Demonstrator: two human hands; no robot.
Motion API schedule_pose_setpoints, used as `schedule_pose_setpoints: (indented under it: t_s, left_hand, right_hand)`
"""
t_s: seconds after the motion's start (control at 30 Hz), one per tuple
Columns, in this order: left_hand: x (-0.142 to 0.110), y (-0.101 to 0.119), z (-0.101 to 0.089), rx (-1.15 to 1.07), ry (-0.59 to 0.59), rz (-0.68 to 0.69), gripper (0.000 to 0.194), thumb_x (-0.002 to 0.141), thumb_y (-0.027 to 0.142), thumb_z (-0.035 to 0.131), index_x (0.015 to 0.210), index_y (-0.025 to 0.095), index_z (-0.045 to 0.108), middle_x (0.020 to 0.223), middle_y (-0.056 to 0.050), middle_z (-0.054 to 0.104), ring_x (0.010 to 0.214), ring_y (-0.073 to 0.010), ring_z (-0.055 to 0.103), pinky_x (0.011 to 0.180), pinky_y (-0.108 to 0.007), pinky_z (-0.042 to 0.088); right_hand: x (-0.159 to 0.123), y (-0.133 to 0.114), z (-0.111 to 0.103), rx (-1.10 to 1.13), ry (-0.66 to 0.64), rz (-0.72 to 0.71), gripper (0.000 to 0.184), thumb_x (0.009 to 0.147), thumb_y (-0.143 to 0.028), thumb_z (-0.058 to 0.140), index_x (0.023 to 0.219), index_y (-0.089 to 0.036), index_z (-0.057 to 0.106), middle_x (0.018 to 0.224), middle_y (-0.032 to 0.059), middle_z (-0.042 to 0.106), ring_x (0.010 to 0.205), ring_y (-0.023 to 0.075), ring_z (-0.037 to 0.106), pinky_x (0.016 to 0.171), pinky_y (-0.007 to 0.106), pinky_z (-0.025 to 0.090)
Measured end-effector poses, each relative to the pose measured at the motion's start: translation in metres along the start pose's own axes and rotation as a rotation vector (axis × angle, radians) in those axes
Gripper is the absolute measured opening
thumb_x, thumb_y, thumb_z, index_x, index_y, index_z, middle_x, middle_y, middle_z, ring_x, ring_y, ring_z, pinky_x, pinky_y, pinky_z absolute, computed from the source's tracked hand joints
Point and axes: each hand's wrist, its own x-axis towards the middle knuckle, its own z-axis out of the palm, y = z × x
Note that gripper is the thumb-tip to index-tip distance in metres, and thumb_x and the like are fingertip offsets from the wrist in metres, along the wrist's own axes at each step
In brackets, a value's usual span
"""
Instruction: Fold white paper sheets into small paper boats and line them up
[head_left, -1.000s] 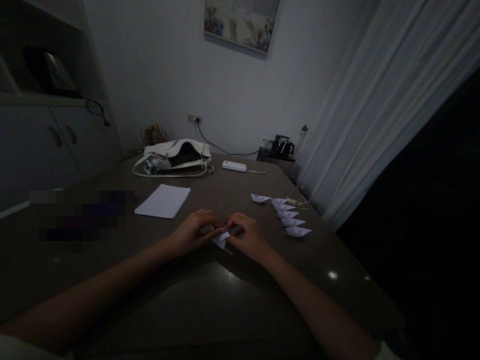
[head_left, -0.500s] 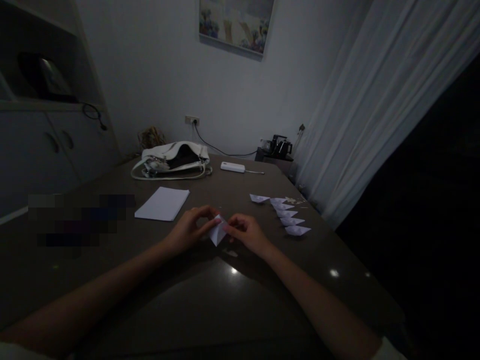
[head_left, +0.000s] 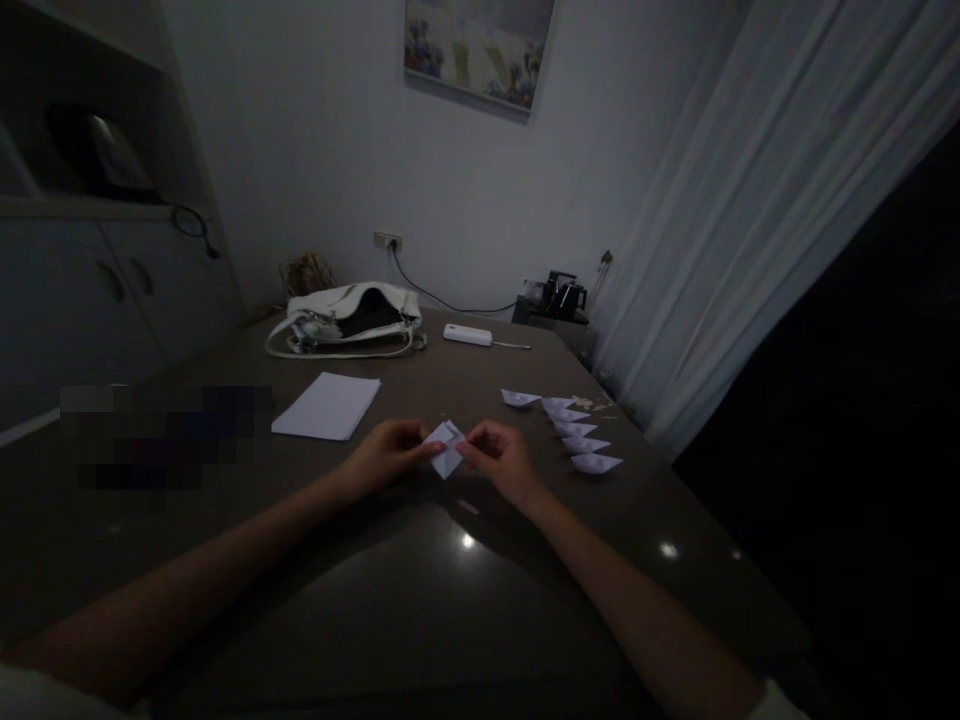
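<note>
A small folded sheet of white paper [head_left: 448, 460], diamond-shaped, is held up between both hands just above the dark table. My left hand [head_left: 390, 455] pinches its left corner, thumb on the near face. On the opposite corner my right hand [head_left: 501, 458] has a similar pinch, with the fingers behind hidden by the paper. Several folded paper boats [head_left: 592, 464] lie to the right in a slanting row. Left of my hands rests a stack of white paper sheets [head_left: 328, 406].
A white handbag [head_left: 352, 305] sits at the table's far left, with a white power bank [head_left: 467, 335] and short cable beside it. Small paper scraps [head_left: 592, 404] lie near the right edge. Beyond stand a black kettle [head_left: 568, 297] and a white curtain [head_left: 697, 200].
The folded paper has turned from a narrow, tilted shape to a squarer diamond facing me. My left hand's fingers have moved from its top to its left side.
</note>
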Motion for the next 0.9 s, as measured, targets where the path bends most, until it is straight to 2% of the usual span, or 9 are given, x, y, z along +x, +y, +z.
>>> schedule_pose_setpoints:
  t_s: [0.13,0.27,0.4,0.47,0.57,0.67,0.73,0.8,0.9]
  left_hand:
    - [-0.001,0.003,-0.002,0.207,0.115,0.084,0.033,0.079,0.047,0.059,0.072,0.014,0.058,0.069,-0.001,0.062,0.066,-0.0165,0.058,0.060,-0.025,0.044]
    - [-0.004,0.007,-0.005,0.479,0.222,0.248,0.026,0.081,0.041,0.058,0.079,0.015,0.060,0.076,-0.003,0.063,0.069,-0.0164,0.057,0.061,-0.025,0.043]
    - [-0.007,0.011,-0.006,0.679,0.189,0.346,0.020,0.084,0.034,0.054,0.094,0.018,0.060,0.085,-0.004,0.063,0.076,-0.0177,0.058,0.067,-0.027,0.043]
    - [-0.009,0.014,-0.005,0.750,0.144,0.375,0.026,0.084,0.034,0.055,0.106,0.020,0.057,0.090,-0.005,0.063,0.082,-0.0195,0.059,0.071,-0.029,0.044]
    - [-0.011,0.018,-0.002,0.765,0.053,0.428,0.043,0.083,0.036,0.057,0.122,0.020,0.047,0.097,-0.007,0.063,0.090,-0.0215,0.059,0.079,-0.033,0.043]
    - [-0.013,0.019,0.002,0.704,0.015,0.446,0.050,0.084,0.036,0.056,0.129,0.020,0.039,0.104,-0.008,0.062,0.095,-0.0225,0.057,0.083,-0.035,0.043]
    - [-0.014,0.019,0.003,0.608,0.004,0.427,0.044,0.087,0.031,0.051,0.128,0.020,0.039,0.104,-0.007,0.061,0.094,-0.0207,0.058,0.081,-0.034,0.044]
    - [-0.013,0.019,0.002,0.517,0.015,0.407,0.031,0.088,0.026,0.048,0.118,0.020,0.047,0.097,-0.006,0.062,0.088,-0.0182,0.058,0.078,-0.031,0.046]
    - [-0.011,0.020,0.001,0.488,0.107,0.393,0.019,0.086,0.027,0.051,0.102,0.018,0.055,0.092,-0.005,0.060,0.085,-0.0179,0.057,0.075,-0.030,0.047]
  right_hand:
    - [-0.001,-0.005,-0.002,-0.176,0.005,-0.070,0.022,0.075,-0.036,0.064,0.072,-0.015,0.058,0.071,0.0024,0.062,0.063,0.0130,0.059,0.057,0.024,0.047]
    - [-0.003,-0.010,-0.004,-0.350,0.020,-0.162,0.018,0.077,-0.033,0.064,0.084,-0.017,0.062,0.089,0.0052,0.061,0.071,0.0127,0.058,0.057,0.022,0.047]
    - [-0.005,-0.009,0.001,-0.110,-0.052,-0.007,0.030,0.078,-0.040,0.061,0.099,-0.020,0.054,0.085,0.0028,0.058,0.068,0.0121,0.057,0.051,0.021,0.047]
    - [-0.006,-0.007,0.006,0.057,-0.119,0.082,0.038,0.077,-0.043,0.061,0.105,-0.021,0.049,0.085,0.0022,0.058,0.069,0.0131,0.059,0.050,0.021,0.049]
    - [-0.006,-0.005,0.009,0.164,-0.145,0.116,0.041,0.076,-0.046,0.061,0.105,-0.021,0.048,0.087,0.0023,0.058,0.074,0.0141,0.060,0.055,0.023,0.052]
    - [-0.003,-0.004,0.008,0.152,-0.099,0.082,0.037,0.074,-0.044,0.064,0.099,-0.020,0.052,0.085,0.0018,0.058,0.075,0.0134,0.058,0.058,0.022,0.051]
    - [-0.001,-0.004,0.005,0.128,-0.071,0.075,0.035,0.072,-0.043,0.066,0.096,-0.020,0.054,0.085,0.0017,0.058,0.075,0.0138,0.057,0.058,0.022,0.050]
    - [0.000,-0.004,0.002,0.115,-0.061,0.080,0.033,0.072,-0.045,0.065,0.091,-0.019,0.055,0.083,0.0011,0.058,0.073,0.0141,0.057,0.056,0.022,0.050]
    - [0.000,-0.005,0.000,0.087,-0.117,0.083,0.032,0.074,-0.049,0.062,0.081,-0.018,0.056,0.074,-0.0008,0.055,0.064,0.0121,0.053,0.051,0.021,0.047]
